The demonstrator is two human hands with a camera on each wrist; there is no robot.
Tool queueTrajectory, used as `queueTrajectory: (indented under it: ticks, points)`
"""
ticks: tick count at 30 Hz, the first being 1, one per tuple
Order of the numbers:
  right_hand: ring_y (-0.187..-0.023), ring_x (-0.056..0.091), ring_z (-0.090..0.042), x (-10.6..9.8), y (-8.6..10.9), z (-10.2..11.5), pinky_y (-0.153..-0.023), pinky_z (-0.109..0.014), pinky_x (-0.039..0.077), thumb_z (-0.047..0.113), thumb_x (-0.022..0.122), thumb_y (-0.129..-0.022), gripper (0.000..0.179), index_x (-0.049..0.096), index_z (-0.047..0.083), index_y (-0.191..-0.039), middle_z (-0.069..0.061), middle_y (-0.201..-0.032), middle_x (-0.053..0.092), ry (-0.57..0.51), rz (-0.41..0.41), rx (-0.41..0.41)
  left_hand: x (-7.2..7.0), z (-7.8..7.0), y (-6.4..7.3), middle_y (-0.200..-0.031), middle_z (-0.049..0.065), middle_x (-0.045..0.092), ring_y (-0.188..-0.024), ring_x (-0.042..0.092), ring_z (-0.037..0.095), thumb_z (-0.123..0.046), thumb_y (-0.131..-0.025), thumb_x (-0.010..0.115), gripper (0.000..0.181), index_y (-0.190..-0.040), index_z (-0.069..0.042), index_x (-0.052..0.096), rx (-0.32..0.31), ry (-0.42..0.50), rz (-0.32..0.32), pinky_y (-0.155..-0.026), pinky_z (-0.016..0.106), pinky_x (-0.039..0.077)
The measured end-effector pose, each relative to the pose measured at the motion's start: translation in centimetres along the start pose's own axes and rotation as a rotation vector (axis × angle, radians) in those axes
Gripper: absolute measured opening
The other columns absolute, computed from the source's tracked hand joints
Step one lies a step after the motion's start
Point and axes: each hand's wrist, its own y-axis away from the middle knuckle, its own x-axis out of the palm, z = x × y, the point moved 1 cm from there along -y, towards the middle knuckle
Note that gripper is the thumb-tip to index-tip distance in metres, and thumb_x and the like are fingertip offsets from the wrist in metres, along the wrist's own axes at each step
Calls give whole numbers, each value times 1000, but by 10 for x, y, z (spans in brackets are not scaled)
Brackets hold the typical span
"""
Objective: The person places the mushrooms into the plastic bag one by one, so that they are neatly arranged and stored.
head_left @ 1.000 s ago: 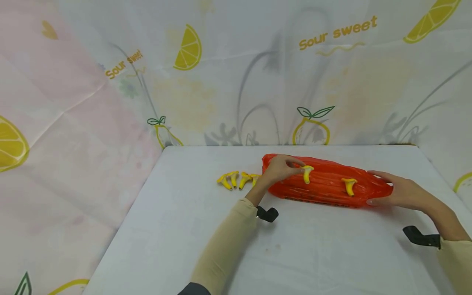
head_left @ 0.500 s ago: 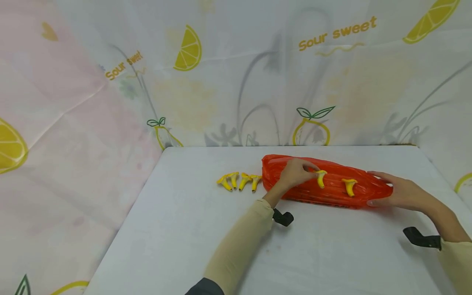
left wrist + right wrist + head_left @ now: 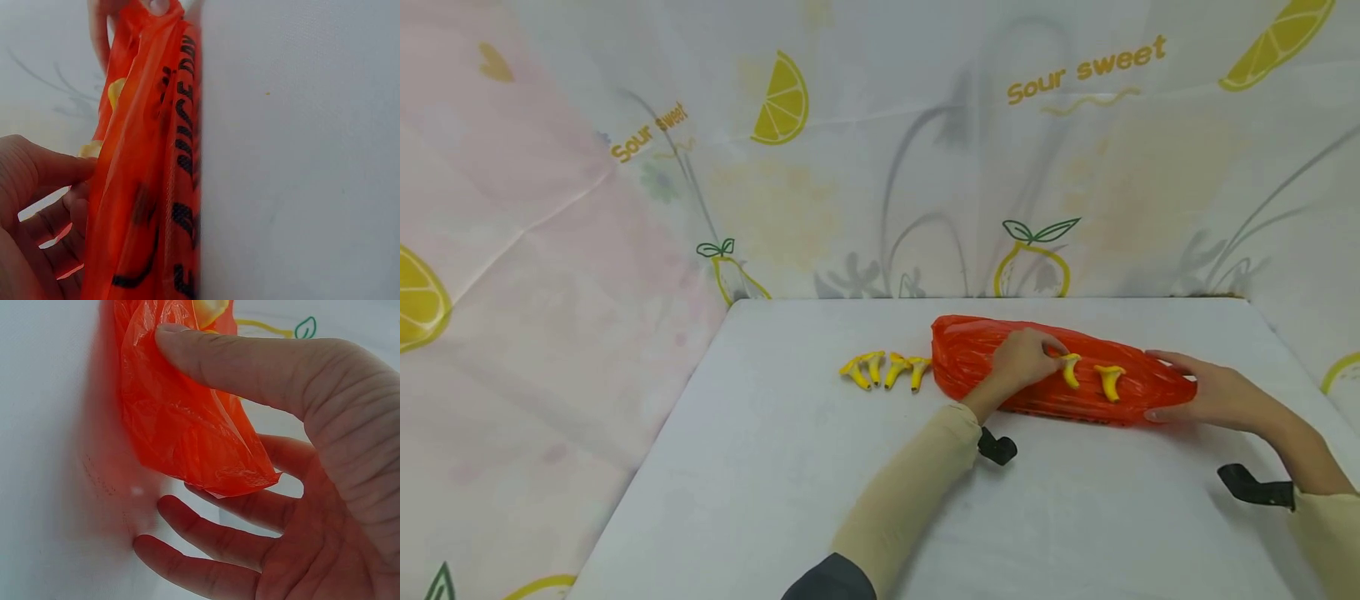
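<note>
A long red plastic bag (image 3: pixel 964 354) with black lettering lies flat across the table's right half. Over its middle, my left hand (image 3: pixel 1024 360) pinches a yellow chanterelle mushroom (image 3: pixel 1071 372) between thumb and fingers, low against the plastic. A second chanterelle (image 3: pixel 1109 382) lies on the bag just to the right. My right hand (image 3: pixel 1228 398) holds the bag's right end, thumb on the near side and fingers around the far side. In the left wrist view the pinched mushroom (image 3: pixel 92 149) is mostly hidden behind the thumb and the bag's fold.
Several more yellow chanterelles (image 3: pixel 897 371) stand in a short row left of the bag. They sit on a white-covered table (image 3: pixel 760 467). A lemon-printed cloth (image 3: pixel 865 167) hangs behind the table's back edge.
My left hand has carried the pinched chanterelle rightward along the bag, close to the one lying there. The right hand has stayed at the bag's end.
</note>
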Motion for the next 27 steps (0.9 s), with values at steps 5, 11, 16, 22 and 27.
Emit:
queueTrajectory:
  ticks: [5,11,16,22,27]
  points:
    - [-111,42,-55,1,0,-1,-72,-55,55,39,82,-76,92,36,-4,-144,-42,-131,41,3,-2,0,4,-6,0,-74,-19,59,-58,48,3,-36,-86,76,15,-101,-34,79,-1,-33,-3,-45,17,37]
    - [-111,42,-55,1,-2,-1,-72,-54,55,40,82,-75,94,35,-3,-145,-42,-132,40,-3,6,9,8,-12,-1,-76,-19,61,-59,49,2,-36,-87,76,15,-101,-34,79,-7,-51,-24,-46,16,38]
    - [-111,42,-55,1,-1,-1,-71,-54,55,41,82,-75,94,36,-4,-144,-42,-131,40,1,3,3,10,-16,-1,-78,-20,62,-61,48,1,-37,-87,75,14,-100,-35,79,8,-70,-26,-48,15,39]
    - [-111,42,-55,1,-2,-1,-72,-55,55,41,81,-76,94,36,-4,-144,-42,-131,41,8,-4,-1,11,-18,0,-82,-20,64,-64,48,2,-35,-87,76,14,-100,-34,79,17,-66,-14,-50,15,38]
    - [-111,43,-55,2,-2,-1,-73,-56,55,41,81,-76,93,37,-4,-144,-42,-131,42,10,-9,-9,13,-18,1,-90,-21,65,-68,49,0,-37,-86,77,17,-103,-34,78,19,-67,-4,-52,15,38]
